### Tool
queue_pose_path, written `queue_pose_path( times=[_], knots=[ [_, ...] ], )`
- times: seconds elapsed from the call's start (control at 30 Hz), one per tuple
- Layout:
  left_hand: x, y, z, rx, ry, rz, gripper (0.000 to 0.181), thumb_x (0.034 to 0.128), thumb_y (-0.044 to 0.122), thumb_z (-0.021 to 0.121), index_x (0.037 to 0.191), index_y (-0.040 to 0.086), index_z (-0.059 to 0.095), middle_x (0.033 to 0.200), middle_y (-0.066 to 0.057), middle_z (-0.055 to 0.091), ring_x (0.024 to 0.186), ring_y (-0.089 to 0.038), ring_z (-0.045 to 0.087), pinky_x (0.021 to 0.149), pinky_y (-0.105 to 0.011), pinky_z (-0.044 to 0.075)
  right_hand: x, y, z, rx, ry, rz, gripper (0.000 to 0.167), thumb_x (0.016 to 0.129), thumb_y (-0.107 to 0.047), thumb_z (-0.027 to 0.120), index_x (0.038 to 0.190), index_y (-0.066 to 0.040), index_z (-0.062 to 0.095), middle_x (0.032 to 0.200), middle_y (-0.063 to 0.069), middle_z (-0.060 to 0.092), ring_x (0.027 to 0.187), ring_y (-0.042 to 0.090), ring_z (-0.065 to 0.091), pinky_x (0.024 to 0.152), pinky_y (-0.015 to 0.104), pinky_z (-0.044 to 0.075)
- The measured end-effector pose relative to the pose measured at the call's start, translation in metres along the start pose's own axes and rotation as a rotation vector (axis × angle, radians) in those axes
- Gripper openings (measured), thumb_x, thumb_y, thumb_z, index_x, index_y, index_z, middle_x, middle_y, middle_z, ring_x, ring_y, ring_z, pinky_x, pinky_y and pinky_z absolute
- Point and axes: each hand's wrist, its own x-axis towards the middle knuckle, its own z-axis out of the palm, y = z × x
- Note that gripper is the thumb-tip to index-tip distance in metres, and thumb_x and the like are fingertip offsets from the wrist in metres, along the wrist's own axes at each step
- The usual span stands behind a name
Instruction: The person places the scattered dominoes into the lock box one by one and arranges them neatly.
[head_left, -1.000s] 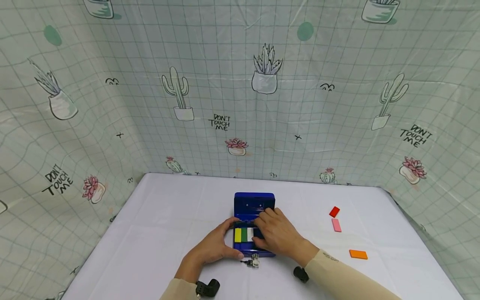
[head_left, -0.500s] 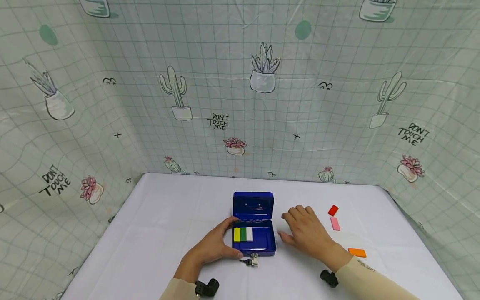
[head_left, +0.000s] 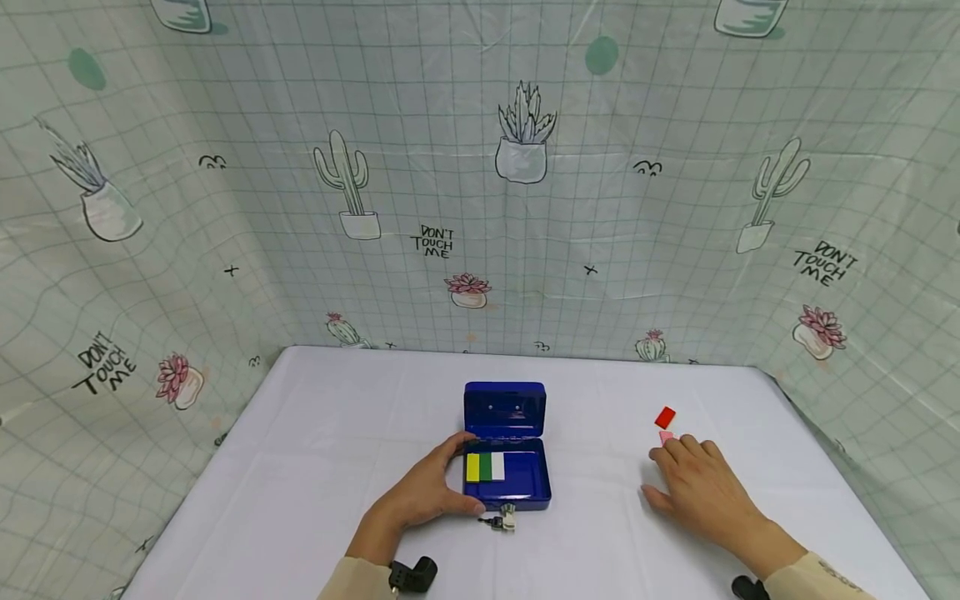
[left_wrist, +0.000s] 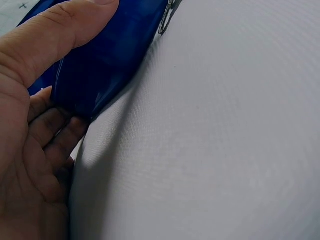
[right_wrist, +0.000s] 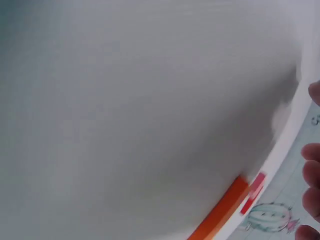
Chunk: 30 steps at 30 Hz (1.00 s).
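Observation:
In the head view my left hand (head_left: 420, 493) holds the left side of an opened blue metal box (head_left: 527, 481), thumb at its front corner and fingers farther back. Yellow (head_left: 472, 468), green (head_left: 485, 467) and white (head_left: 498, 467) blocks lie side by side in the box's left part. My right hand (head_left: 705, 493), fingers loosely bent, hovers over a pink block (head_left: 665, 436), partly covering it; no held object shows. In the left wrist view my left hand (left_wrist: 30, 135) lies along the blue box (left_wrist: 105, 55).
A red block (head_left: 665, 417) lies just behind the pink one. Keys (head_left: 497, 522) hang at the box's front. An orange block (right_wrist: 220, 212) shows in the right wrist view, hidden in the head view. Patterned cloth (head_left: 465, 167) surrounds the white table (head_left: 360, 400).
My right hand has left the box and moved right across the table to the pink block, covering the orange one from the head view. My left hand stays at the box.

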Motion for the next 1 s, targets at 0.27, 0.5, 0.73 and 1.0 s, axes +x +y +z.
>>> queue_pose_path(
  times=[0.27,0.5,0.73,1.0],
  knots=[
    [0.002,0.0,0.001,0.007,0.006,-0.011,0.112,0.0674,0.036,0.101,0.161,0.021,0.04,0.168,-0.016,0.039,0.156,-0.043,0.032,0.123,-0.07,0.027,-0.036,0.015,-0.004,-0.001,-0.058,0.053,0.024,0.075,-0.032,0.079,0.083,-0.017,0.062,0.08,-0.003,0.051,0.076,0.019,0.043,0.066,0.035,0.032],
    [0.0,-0.001,0.001,0.009,0.007,-0.001,0.112,0.0677,0.034,0.101,0.161,0.02,0.041,0.167,-0.017,0.039,0.156,-0.044,0.033,0.123,-0.071,0.027,-0.051,0.022,-0.011,0.037,-0.054,0.058,0.024,0.071,-0.018,0.086,0.08,-0.025,0.064,0.084,-0.008,0.053,0.079,0.017,0.046,0.067,0.033,0.033],
    [0.0,-0.001,0.001,-0.014,0.003,0.005,0.113,0.0672,0.034,0.101,0.161,0.018,0.04,0.168,-0.018,0.038,0.157,-0.044,0.031,0.124,-0.07,0.026,-0.062,0.028,-0.017,0.044,-0.073,0.153,0.026,0.069,-0.018,0.086,0.088,-0.017,0.068,0.088,-0.003,0.059,0.084,0.022,0.051,0.069,0.039,0.037],
    [0.001,-0.001,0.001,-0.007,0.008,0.001,0.113,0.0675,0.034,0.101,0.161,0.018,0.04,0.168,-0.018,0.038,0.157,-0.045,0.031,0.123,-0.07,0.026,-0.076,0.029,-0.024,-0.019,-0.205,0.405,0.045,0.076,-0.044,0.083,0.085,-0.008,0.056,0.075,0.001,0.044,0.076,0.026,0.044,0.064,0.041,0.032]
  ],
)
